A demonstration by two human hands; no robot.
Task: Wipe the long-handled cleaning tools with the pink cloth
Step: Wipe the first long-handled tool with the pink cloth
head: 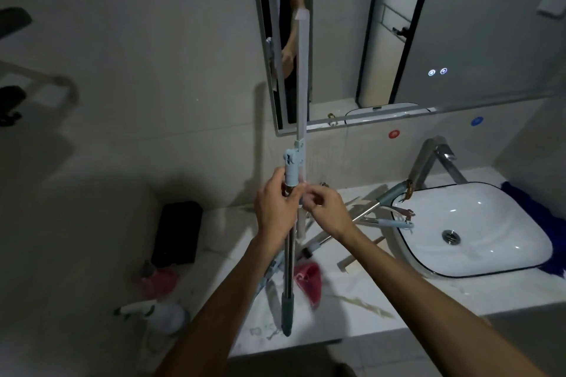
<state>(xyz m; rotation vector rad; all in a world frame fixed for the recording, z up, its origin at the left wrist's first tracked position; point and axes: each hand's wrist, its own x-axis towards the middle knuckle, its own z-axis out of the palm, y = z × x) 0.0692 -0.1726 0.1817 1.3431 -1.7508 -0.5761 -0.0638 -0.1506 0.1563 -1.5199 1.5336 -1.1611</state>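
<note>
Long-handled cleaning tool (pixel 290 254), a mop or squeegee by its look, stands upright over a white marble-patterned counter (pixel 361 306): a shiny metal shaft with a dark ribbed grip at the bottom end, a pale blue plastic hinge above the hands, and a long, flat, pale grey head rising in front of the mirror (pixel 459 40). The left hand (pixel 274 208) wraps its curled fingers round the shaft just under the hinge. The right hand (pixel 326 208) is just beside it, fingertips pinched at the same spot (whether it grips the shaft or a small part of it is unclear).

The pink cloth (pixel 309 281) lies crumpled on the counter below the hands, held by neither, soft and blurred.

More long tools (pixel 367 214) lie crossed on the counter behind, metal shafts with pale blue ends reaching over the rim of one glossy white oval basin (pixel 505 257); their exact number is hard to tell. One angular chrome tap (pixel 435 159) stands behind the basin. At the left are one black rectangular object (pixel 177 232), one white spray bottle (pixel 153 315) and a blurred pinkish item (pixel 159 281).
</note>
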